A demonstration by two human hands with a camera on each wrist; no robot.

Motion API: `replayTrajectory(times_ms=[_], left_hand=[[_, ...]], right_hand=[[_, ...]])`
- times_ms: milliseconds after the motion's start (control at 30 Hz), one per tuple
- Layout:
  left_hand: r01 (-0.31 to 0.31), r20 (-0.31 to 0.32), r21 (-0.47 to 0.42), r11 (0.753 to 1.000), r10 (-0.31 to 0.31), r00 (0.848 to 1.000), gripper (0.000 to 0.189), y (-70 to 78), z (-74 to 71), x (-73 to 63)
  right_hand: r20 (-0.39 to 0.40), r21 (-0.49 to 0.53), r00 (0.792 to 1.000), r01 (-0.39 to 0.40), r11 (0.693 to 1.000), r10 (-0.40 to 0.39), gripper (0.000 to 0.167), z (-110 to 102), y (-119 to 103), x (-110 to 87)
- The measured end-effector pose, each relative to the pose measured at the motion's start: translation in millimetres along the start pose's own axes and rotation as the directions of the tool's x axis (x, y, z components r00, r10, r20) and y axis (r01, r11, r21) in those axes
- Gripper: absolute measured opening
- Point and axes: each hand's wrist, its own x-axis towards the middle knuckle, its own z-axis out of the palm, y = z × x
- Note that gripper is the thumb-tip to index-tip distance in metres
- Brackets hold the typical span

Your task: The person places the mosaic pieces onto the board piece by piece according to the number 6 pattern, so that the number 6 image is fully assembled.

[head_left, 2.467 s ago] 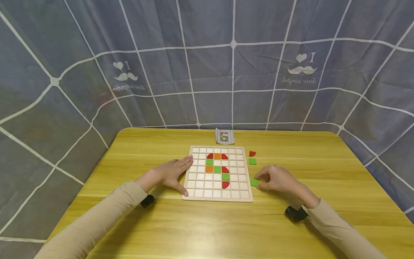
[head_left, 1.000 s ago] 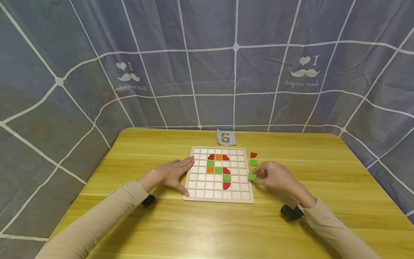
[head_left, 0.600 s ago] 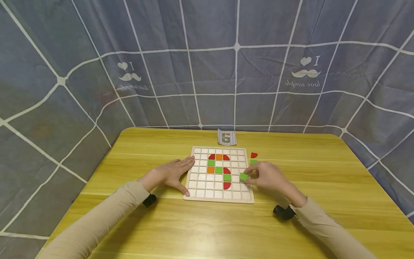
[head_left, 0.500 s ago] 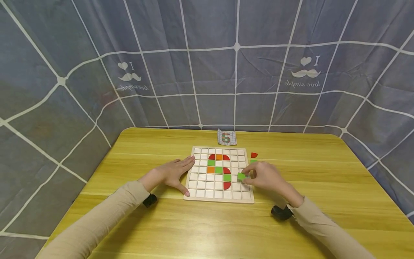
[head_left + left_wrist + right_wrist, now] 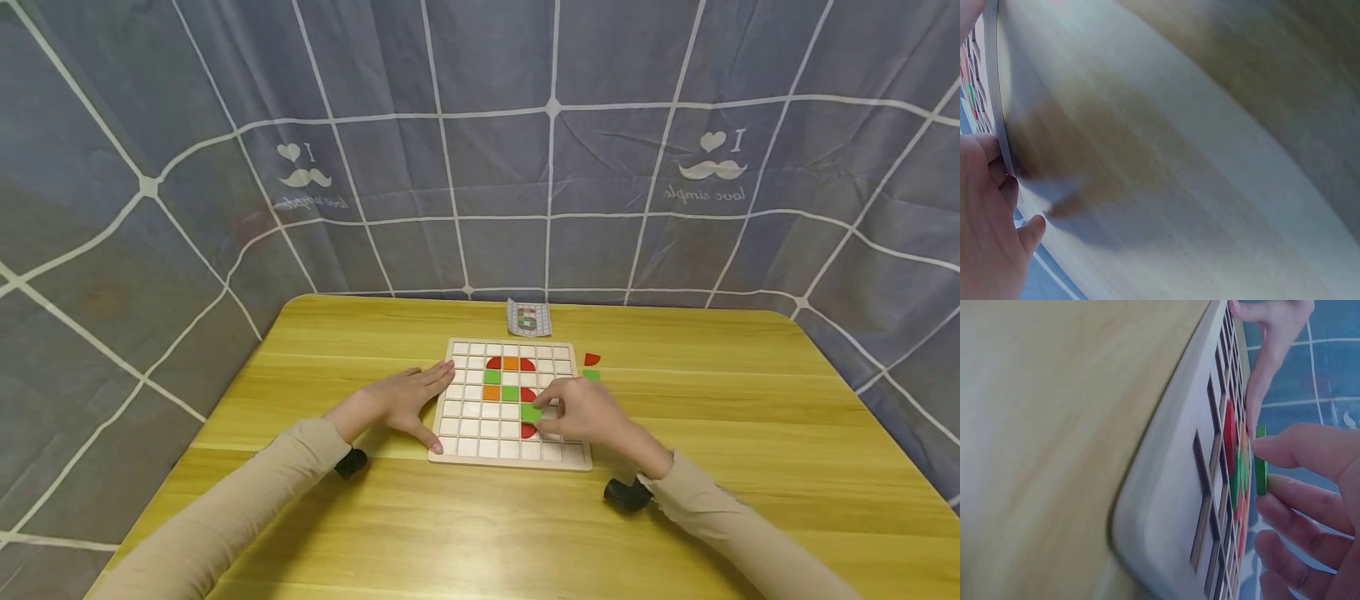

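Observation:
A wooden grid board [image 5: 510, 464] lies on the table with red rounded tiles [image 5: 494, 363], orange square tiles [image 5: 511, 364] and green square tiles [image 5: 492, 377] set in its cells. My left hand [image 5: 405, 404] is spread at the board's left side, fingertips and thumb resting on its rim. Between thumb and fingers, my right hand [image 5: 588, 408] pinches a green square tile [image 5: 530, 413] above the board. The right wrist view shows this tile [image 5: 1261, 459] edge-on, raised off the grid. From the head it overlaps the right-hand column of the tile pattern and partly covers the lower red tile [image 5: 528, 432].
Right of the board lie a loose red rounded tile [image 5: 592, 359] and a loose green square tile [image 5: 592, 375], partly behind my right hand. A small printed card [image 5: 528, 318] with a coloured grid pattern sits beyond the board. Behind the wooden table [image 5: 480, 533] hangs a grey curtain [image 5: 495, 167].
My right hand has picked up the green square tile from the table right of the board and carried it left over the grid. The left hand stays at the board's edge.

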Motion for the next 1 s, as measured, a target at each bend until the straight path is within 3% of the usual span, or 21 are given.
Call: replayTrajectory(times_ms=[567,1000], left_hand=[[-0.003,-0.009,-0.028,1.000,0.002,1.000,0.122,-0.1,1.1,1.3],[0.000,-0.009,-0.036,0.999,0.000,1.000,0.122,1.6,-0.8,-1.4]], right_hand=[[0.074,0.027,0.996,0.039,0.999,-0.041,0.022,10.8,-19.4,12.4],[0.121,0.029,0.992,0.015,0.999,-0.019,0.022,16.1,-22.2,14.1]])
